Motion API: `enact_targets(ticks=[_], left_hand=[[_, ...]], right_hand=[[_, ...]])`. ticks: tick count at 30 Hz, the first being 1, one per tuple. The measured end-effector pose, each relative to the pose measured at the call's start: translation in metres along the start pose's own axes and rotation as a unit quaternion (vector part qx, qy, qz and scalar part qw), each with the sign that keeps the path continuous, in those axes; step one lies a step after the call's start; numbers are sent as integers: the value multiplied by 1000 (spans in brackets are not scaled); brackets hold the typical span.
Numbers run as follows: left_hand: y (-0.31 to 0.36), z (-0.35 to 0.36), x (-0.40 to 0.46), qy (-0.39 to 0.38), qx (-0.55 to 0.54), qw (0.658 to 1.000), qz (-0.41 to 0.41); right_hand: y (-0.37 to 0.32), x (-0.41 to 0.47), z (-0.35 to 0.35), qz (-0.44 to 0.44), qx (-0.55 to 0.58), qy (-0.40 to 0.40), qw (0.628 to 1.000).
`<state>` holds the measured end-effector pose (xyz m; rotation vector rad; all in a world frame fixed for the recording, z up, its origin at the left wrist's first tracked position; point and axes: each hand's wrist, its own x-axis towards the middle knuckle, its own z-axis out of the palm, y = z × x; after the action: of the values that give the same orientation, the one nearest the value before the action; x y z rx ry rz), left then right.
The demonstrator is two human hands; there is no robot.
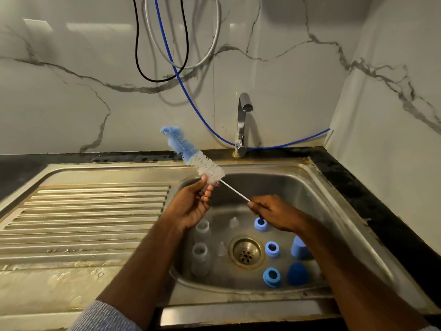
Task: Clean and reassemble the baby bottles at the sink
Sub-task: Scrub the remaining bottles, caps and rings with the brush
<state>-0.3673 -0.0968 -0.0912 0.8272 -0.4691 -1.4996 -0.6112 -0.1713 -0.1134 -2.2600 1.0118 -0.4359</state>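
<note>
At frame centre, my right hand (272, 211) grips the bottle brush (191, 154) by its wire handle; my left hand (191, 206) pinches its white bristles above the sink (334, 199).

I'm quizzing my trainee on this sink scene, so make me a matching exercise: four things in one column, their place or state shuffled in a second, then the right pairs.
Things:
1. bottle brush
2. tap
3. clear bottles
4. blue collar rings

Places or states:
A. in the sink, right of the drain
B. held by left hand and right hand
C. upright, left of the drain
D. no water visible

Pairs: 1-B, 2-D, 3-C, 4-A
</note>
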Motion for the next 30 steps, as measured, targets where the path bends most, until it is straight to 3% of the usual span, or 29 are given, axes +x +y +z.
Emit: enact_targets(ticks=[2, 3, 4, 6, 7, 8, 10, 11, 12, 13, 14, 15, 16, 17, 19, 21, 23, 24, 25, 27, 28, 30], left_hand=[[-3, 1, 2, 18, 48, 998, 43], [-8, 1, 3, 40, 130, 985, 106], [-12, 0, 3, 67, 252, 947, 187], [-18, -3, 4, 128, 505, 784, 338], [-17, -2, 3, 149, 564, 712, 392], [-15, 1, 2, 157, 584, 669, 431], [-14, 3, 4, 163, 584, 634, 481], [-12, 4, 5, 159, 578, 634, 488], [-13, 4, 5, 145, 563, 661, 473], [-14, 4, 5, 118, 530, 722, 430], [-14, 2, 6, 76, 453, 815, 353], [-11, -1, 6, 36, 336, 907, 253], [-7, -3, 5, 5, 213, 966, 146], [-2, -6, 5, -20, 116, 991, 58], [3, -9, 5, -47, 25, 998, -17], [2, -5, 7, -42, 14, 999, 6], [-6, -2, 6, 8, 123, 985, 120], [-10, -2, 5, 44, 231, 952, 195], [-13, -4, 4, 85, 353, 892, 270], [-15, -6, 3, 139, 527, 743, 389], [-14, -4, 2, 144, 566, 689, 429], [-14, 3, 4, 142, 589, 630, 485]], right_hand=[[-8, -2, 3, 12, 56, -45, 997], [-12, -3, 5, 37, 108, -76, 991], [-16, -4, 5, 69, 168, -112, 977], [-22, -6, 4, 117, 277, -179, 937], [-24, -6, 3, 121, 318, -202, 918], [-24, -6, 2, 118, 347, -216, 905], [-25, -6, 3, 113, 358, -209, 903], [-24, -5, 5, 111, 329, -184, 919], [-22, -4, 8, 100, 276, -145, 945], [-20, -3, 11, 80, 202, -98, 971], [-15, -2, 11, 55, 121, -52, 990], [-9, -1, 11, 34, 52, -16, 998], [-3, 1, 9, 20, 8, 10, 1000], [2, 1, 6, 9, -15, 26, 1000], [4, 2, 2, -10, -37, 34, 999], [0, 4, 2, -16, -49, 30, 998], [-7, 3, 6, 3, -11, 0, 1000], [-12, 2, 8, 25, 42, -40, 998], [-16, 0, 8, 56, 112, -93, 988], [-22, -4, 6, 110, 241, -193, 945], [-23, -5, 4, 118, 279, -217, 928], [-25, -5, 3, 116, 297, -211, 924]])
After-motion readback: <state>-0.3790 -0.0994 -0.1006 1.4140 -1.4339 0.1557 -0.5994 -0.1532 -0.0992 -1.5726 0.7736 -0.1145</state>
